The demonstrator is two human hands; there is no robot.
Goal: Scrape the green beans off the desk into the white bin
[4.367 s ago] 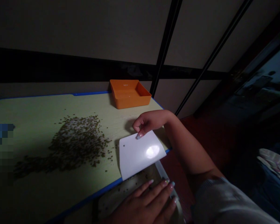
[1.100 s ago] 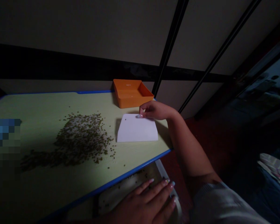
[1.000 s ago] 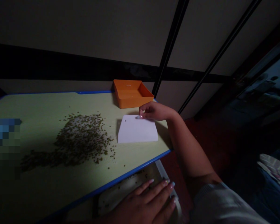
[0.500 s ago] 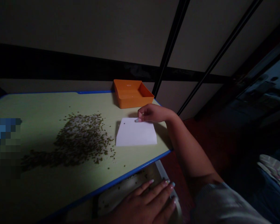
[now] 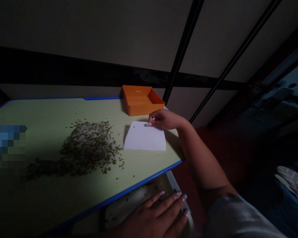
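In the head view, my right hand (image 5: 162,119) has thumb and fingers clamped on the far edge of the white scraper (image 5: 145,137); my thumb lies over its face, and the fingers behind it are mostly hidden. The scraper is over the right part of the table (image 5: 104,109), leaning, its small hole at the far left corner; I can't tell whether its near edge touches the surface. My left hand (image 5: 156,216) lies palm down at the near edge, fingers stretched out and a little apart over the white container (image 5: 172,181); its thumb and palm I can't see. That hand and the table's blue edge (image 5: 139,182) cover much of the container, and the few dark bits inside are hard to make out. Left of the scraper, well apart from my hands, spreads the pile (image 5: 86,148) of green and whitish grains, its near left end sinking into shadow. The orange box (image 5: 145,110) stands at the far right, just beyond my right hand. A pixelated blue patch (image 5: 0,138) is cut off at the left, and folded cloth (image 5: 291,180) at the right fades into darkness.
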